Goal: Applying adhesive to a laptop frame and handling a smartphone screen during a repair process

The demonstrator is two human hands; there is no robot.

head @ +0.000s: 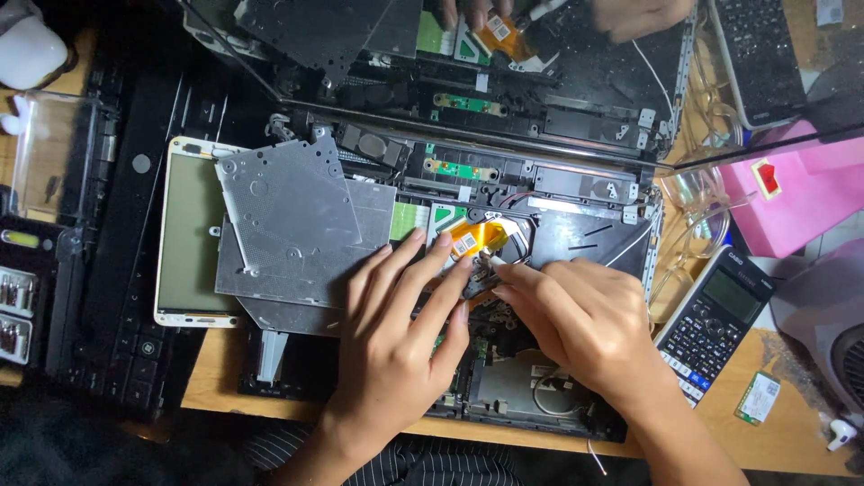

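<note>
Over the opened laptop (540,360) on the tabletop (783,432), both hands meet at its middle. Left hand (396,333) lies flat with fingers spread, its fingertips resting on the orange ribbon cable (477,238) and the parts just beside it. Right hand (576,319) comes in from the laptop's right side, thumb and forefinger pinched on a small dark part (481,274) right below that cable. Left of the laptop's middle lies a grey metal drive (288,216), resting on a white-rimmed panel (184,243). Right of the laptop sits a black calculator (715,319), with a pink box (792,193) beyond it.
</note>
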